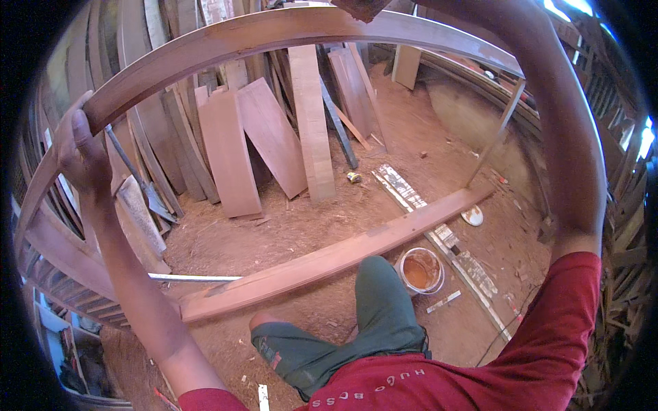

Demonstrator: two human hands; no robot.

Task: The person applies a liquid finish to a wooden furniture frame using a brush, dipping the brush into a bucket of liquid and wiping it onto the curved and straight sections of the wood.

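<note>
Wooden frame [301, 31]: raised in front of the person; its curved upper beam arcs across the top of the view, its lower rail [343, 255] runs near floor level just beyond the knees. Post [499, 133] at right between the two.

Left hand [83, 152]: at the beam's left part, thumb over the near face, fingers wrapped round it, gripping; fingertips hidden.

Right hand: beyond the upper edge, only the raised forearm [572, 151] visible; cannot tell how its fingers stand. A brown block [361, 7], cut off by that edge, lies against the beam.

Surface: brown floor [219, 240], strewn with shavings and small chips. White-spattered strip [401, 186] passes beneath the lower rail. Bucket [439, 281] with orange-brown contents beside the right knee; round white lid [472, 216] near the rail's right end. Small yellow-and-black object [353, 177] farther off, kind unclear.

Room: pinkish boards [229, 154] and a pale plank [312, 127] lean at the far side. Stacked timber [627, 240] along the right; bright daylight shows through gaps there.
</note>
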